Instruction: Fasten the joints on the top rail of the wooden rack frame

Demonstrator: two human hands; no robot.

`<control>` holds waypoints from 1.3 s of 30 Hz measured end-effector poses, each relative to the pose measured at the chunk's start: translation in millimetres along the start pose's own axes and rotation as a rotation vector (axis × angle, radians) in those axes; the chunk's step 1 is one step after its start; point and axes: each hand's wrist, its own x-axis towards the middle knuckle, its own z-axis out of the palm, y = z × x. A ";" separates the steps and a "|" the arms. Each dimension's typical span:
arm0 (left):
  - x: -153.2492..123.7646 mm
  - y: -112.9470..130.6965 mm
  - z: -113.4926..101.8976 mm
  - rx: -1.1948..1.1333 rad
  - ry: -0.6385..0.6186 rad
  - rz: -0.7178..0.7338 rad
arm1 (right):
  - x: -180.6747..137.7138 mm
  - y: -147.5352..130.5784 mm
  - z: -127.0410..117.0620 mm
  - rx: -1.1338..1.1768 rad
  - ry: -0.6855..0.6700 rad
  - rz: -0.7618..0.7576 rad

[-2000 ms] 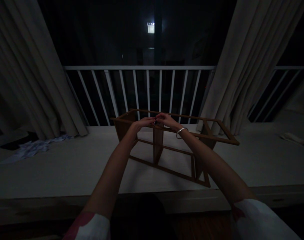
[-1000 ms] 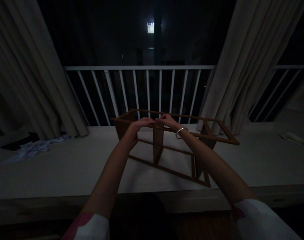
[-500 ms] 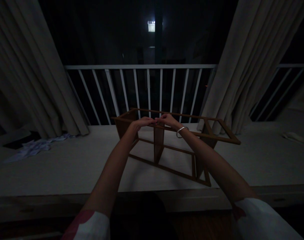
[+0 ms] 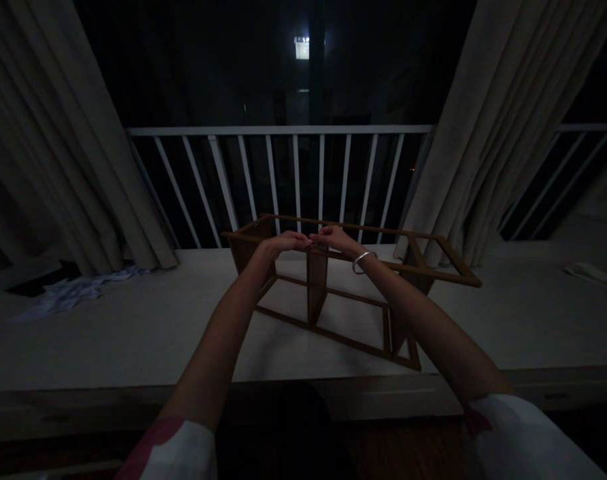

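A brown wooden shelf frame (image 4: 350, 342) lies on its side on the pale window ledge, its rails and cross boards showing. Over its upper near rail, above the middle board (image 4: 317, 283), my two hands meet. My left hand (image 4: 289, 242) has its fingers drawn together, the tips at the rail. My right hand (image 4: 333, 238), with a silver bangle (image 4: 364, 261) at the wrist, pinches close beside the left fingertips. Whatever the fingertips hold is too small and dark to make out.
The wide ledge (image 4: 133, 333) carries crumpled patterned cloth or paper (image 4: 68, 293) at the left. White railings (image 4: 283, 131) stand behind the frame before a dark window. Beige curtains hang on the left (image 4: 58, 153) and right (image 4: 478, 147). A pale item (image 4: 590, 273) lies at the far right.
The view has shifted very slightly. Both hands stay at the same spot on the rail with only small finger movement, and the wooden frame lies as before.
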 end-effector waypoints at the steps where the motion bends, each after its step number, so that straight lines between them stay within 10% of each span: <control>1: 0.2 0.6 -0.4 -0.001 -0.009 -0.004 | -1.1 -1.7 -0.2 0.000 -0.009 0.003; 39: -2.0 0.9 -4.5 0.103 -0.134 0.012 | -11.5 -7.9 -0.1 0.191 -0.232 -0.097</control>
